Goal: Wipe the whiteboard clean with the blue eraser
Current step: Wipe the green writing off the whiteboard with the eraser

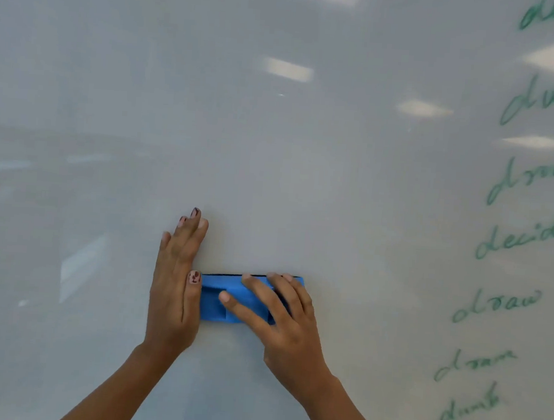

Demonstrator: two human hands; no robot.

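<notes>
Now the right grip (289,325) is clasping the blue eraser (211,307), the left grip (173,288) lying flat beside it; pressing evenly toward the green words (526,237) looks wise.

Whiteboard (275,127) fills frame. Green handwriting (523,237) down right side. Blue eraser (217,300) flat against it, lower centre; left hand (173,288) flat alongside.

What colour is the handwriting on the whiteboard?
Green; the handwriting shows best in the head view, on the whiteboard at right.
</notes>
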